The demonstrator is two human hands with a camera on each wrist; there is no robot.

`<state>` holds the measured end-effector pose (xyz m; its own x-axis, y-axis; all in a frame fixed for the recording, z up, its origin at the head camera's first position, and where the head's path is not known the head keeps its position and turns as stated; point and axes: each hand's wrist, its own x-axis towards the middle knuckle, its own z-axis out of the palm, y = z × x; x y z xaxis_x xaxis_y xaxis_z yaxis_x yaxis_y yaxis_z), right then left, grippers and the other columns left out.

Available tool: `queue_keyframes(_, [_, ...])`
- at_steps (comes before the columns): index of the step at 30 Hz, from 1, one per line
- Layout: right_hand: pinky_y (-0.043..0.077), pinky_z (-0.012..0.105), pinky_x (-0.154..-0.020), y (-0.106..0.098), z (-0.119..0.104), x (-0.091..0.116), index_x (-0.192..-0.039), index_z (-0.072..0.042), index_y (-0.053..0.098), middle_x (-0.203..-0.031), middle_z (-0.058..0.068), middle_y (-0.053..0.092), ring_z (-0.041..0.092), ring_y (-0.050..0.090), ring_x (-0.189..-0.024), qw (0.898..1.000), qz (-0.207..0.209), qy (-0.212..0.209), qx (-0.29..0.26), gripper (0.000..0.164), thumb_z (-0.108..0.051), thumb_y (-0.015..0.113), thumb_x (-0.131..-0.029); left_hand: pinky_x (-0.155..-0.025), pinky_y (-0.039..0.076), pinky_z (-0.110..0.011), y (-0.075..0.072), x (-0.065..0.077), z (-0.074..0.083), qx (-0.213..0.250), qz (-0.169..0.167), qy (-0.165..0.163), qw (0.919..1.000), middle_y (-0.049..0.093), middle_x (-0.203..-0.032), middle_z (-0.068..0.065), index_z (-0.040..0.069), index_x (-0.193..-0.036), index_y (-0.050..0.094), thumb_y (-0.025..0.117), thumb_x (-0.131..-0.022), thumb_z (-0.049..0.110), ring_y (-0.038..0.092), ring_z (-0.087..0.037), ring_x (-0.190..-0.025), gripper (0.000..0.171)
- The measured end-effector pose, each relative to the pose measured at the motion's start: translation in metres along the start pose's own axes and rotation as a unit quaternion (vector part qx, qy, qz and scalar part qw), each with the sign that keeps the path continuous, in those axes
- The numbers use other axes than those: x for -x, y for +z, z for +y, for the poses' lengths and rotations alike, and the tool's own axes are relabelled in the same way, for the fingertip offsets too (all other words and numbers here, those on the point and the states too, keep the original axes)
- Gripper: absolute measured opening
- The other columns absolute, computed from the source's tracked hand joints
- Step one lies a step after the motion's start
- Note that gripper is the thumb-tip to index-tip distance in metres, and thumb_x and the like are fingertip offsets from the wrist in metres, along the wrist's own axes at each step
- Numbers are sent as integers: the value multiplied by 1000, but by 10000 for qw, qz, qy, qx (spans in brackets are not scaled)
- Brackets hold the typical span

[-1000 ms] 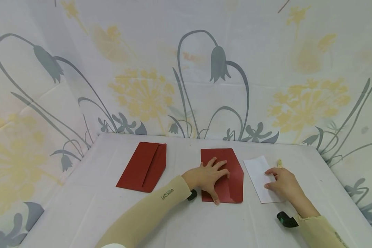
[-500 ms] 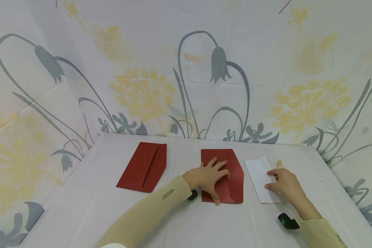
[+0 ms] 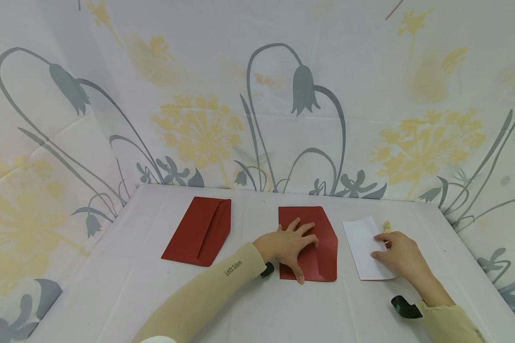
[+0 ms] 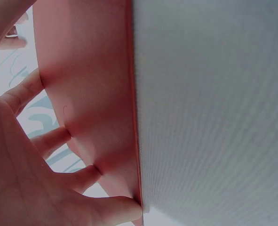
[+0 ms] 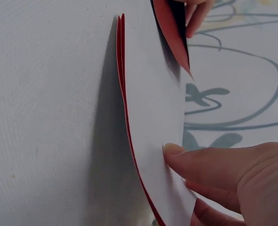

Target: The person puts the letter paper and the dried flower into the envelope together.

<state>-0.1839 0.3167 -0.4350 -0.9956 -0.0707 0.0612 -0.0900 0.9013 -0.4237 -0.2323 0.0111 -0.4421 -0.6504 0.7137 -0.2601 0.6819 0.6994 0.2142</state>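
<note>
While the splayed left hand (image 3: 289,243) presses an open-flapped red envelope (image 3: 327,250), likely steadying it, the right hand (image 3: 401,252) pinches a white card (image 3: 362,247) beside it.

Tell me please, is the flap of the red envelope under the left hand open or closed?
Open: the flap lies spread outward, toward the right hand.

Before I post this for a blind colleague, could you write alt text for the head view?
A left hand rests, fingers spread, on a red envelope while the right hand grips a white card. A second red envelope lies further left, before a floral backdrop.
</note>
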Motion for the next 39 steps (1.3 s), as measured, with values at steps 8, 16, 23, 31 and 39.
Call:
queue_keyframes(8, [49,52,-72,-5,0,5,-105,7,71,-97,25,66,40,62,-88,9992,346,51,-202,26,-14,71,-90,-108,29,-65,1,0,0,-14,40,9,10000,8,-165,5,37,-134,43,87,-62,63,7,-35,-151,88])
queue_keyframes(16, [49,44,-68,-10,1,9,-106,5,72,-99,25,69,40,64,-89,9975,592,176,-343,22,-11,64,-93,-109,29,-64,0,-1,0,-17,31,8,10000,8,-165,5,37,-134,44,87,-63,63,8,-35,-151,87])
queue_keyframes(23, [47,35,-61,-16,3,11,-107,5,71,-94,18,71,34,67,-83,9977,556,7,-381,22,-7,69,-89,-109,29,-64,0,-1,0,-24,-12,2,10000,8,-165,6,37,-134,44,86,-63,63,7,-35,-151,87])
queue_keyframes(31, [46,33,-58,-23,1,13,-114,7,68,-87,17,72,24,67,-74,9989,113,94,-440,31,-7,70,-87,-109,29,-64,-1,-1,0,-51,-27,-23,10000,8,-165,6,37,-134,44,86,-63,63,7,-35,-151,87])
queue_keyframes(39, [50,31,-57,-24,0,15,-116,11,66,-93,23,72,17,69,-67,9971,-111,320,-680,34,-10,69,-89,-109,29,-64,0,-1,1,-47,-52,-27,10000,8,-165,6,37,-135,43,86,-63,63,7,-34,-151,87])
